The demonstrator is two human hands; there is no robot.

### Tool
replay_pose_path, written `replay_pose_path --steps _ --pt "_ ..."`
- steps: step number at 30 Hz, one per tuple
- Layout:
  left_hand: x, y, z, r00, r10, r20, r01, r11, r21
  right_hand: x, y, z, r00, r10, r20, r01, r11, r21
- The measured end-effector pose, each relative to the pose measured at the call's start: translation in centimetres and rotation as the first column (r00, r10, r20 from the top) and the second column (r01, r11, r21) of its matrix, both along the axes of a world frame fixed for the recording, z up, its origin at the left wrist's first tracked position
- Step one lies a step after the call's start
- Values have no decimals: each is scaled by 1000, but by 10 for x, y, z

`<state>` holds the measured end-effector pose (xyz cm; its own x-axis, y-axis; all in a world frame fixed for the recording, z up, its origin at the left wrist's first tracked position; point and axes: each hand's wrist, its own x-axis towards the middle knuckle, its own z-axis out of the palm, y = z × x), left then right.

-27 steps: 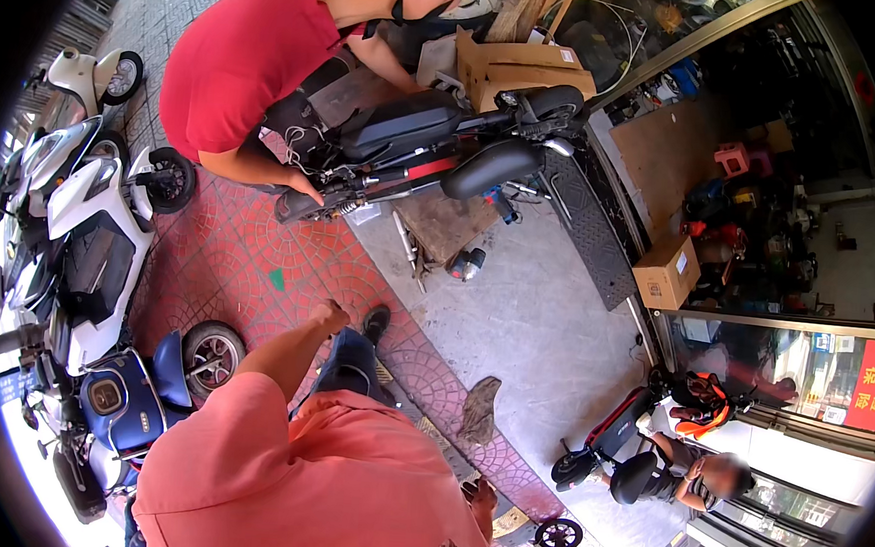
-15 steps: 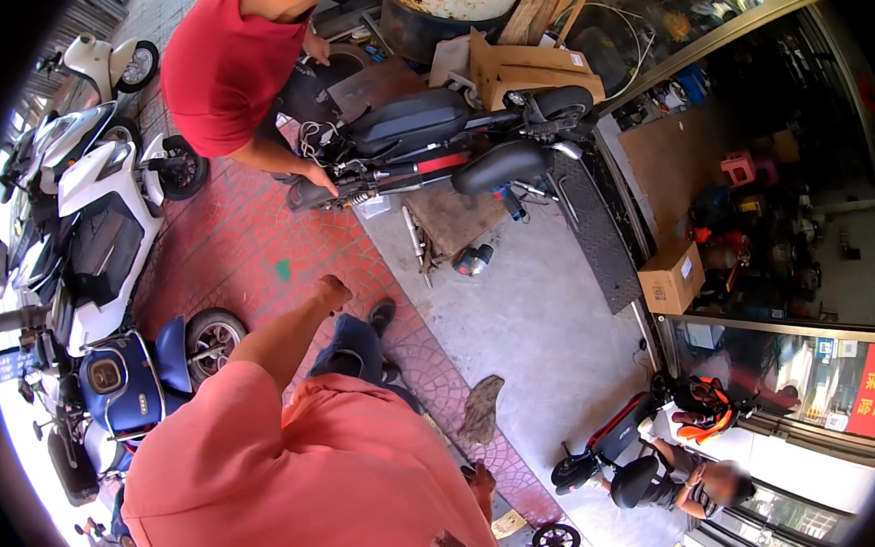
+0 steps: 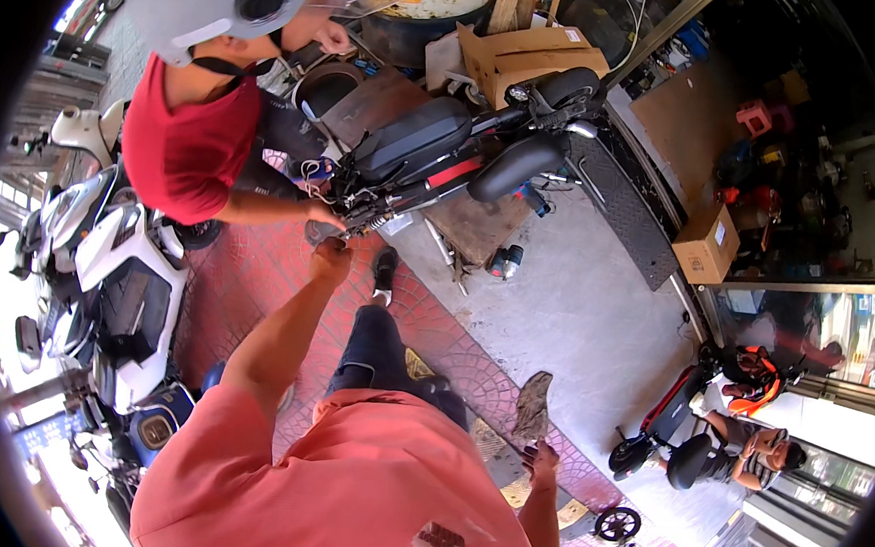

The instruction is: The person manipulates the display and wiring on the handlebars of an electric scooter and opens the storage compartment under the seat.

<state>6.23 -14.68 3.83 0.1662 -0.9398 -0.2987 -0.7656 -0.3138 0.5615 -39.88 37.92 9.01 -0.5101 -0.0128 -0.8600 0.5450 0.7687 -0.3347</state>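
Note:
My left hand (image 3: 331, 260) is closed, its back toward me, just beside the near end of a black electric scooter (image 3: 411, 132); whatever its fingers may hold is hidden. A co-worker's hand (image 3: 326, 215) reaches to the same end of the scooter, close to mine, near a coil spring (image 3: 379, 222). Low on my right side hangs my right hand (image 3: 541, 460), fingers apart and holding nothing. In the picture it lies just below a rough, flat grey-brown piece (image 3: 533, 405) on the ground, with no contact I can make out.
The co-worker wears a red shirt (image 3: 180, 147) and grey helmet (image 3: 223, 10). A power drill (image 3: 505, 262) lies by a brown board (image 3: 475, 226). Cardboard boxes (image 3: 707, 248) stand near the shop. Parked scooters (image 3: 131, 295) line the left. Another person (image 3: 742, 453) sits at lower right.
I have stepped toward the black scooter, and my left hand has come up close to its end. My right arm now shows more fully. The co-worker's helmet has come into view.

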Motion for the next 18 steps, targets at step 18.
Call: replay_pose_path --steps 18 --pt "-49 -293 24 715 -544 439 579 813 62 230 -641 -131 969 -22 246 135 881 -453"
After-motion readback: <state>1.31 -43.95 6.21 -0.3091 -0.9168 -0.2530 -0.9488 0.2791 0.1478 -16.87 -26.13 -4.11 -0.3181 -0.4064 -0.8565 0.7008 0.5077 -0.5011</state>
